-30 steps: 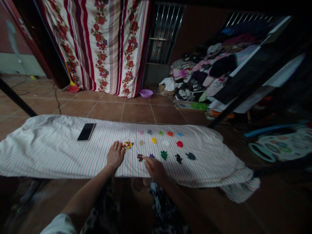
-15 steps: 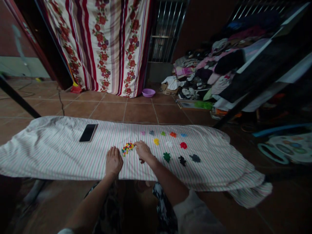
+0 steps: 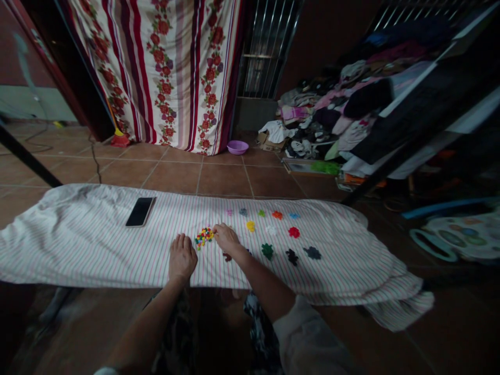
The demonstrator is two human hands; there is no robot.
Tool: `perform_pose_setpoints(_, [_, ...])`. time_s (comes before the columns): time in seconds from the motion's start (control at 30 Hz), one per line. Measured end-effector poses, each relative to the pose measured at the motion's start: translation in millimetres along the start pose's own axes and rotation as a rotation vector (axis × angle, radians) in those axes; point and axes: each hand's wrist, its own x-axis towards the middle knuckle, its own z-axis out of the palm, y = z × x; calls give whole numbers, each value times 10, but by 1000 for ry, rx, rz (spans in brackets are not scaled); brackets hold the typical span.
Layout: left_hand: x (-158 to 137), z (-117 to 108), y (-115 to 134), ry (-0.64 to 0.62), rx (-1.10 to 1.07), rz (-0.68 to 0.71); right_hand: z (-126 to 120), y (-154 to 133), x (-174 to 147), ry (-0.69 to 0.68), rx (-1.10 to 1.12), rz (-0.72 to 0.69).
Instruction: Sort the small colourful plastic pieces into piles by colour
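Observation:
A heap of small mixed-colour pieces lies on the striped cloth between my hands. My left hand rests flat on the cloth just left of the heap, fingers stretched out. At the heap's right edge, my right hand has its fingers pinched together; whatever is in them is too small to make out. Single-colour piles are spread to the right: yellow pieces, red pieces, dark green pieces, black pieces and several others. Brown pieces show partly under my right wrist.
A phone lies on the cloth at the left. Beyond the far edge, a purple basin stands on the tiled floor before a floral curtain. Heaped clothes fill the back right; dark poles rise at both sides.
My right hand has shifted very slightly left at the edge of the mixed heap. My left hand stays in place, and the piles look the same.

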Motion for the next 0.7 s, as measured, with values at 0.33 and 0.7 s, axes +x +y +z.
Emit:
perform_pose_setpoints(0.33, [27, -64, 38, -77, 17, -47, -3, 296, -265, 225, 252, 43])
perform_pose_setpoints(0.7, [18, -49, 15, -50, 22, -27, -19, 571, -759, 178, 151, 7])
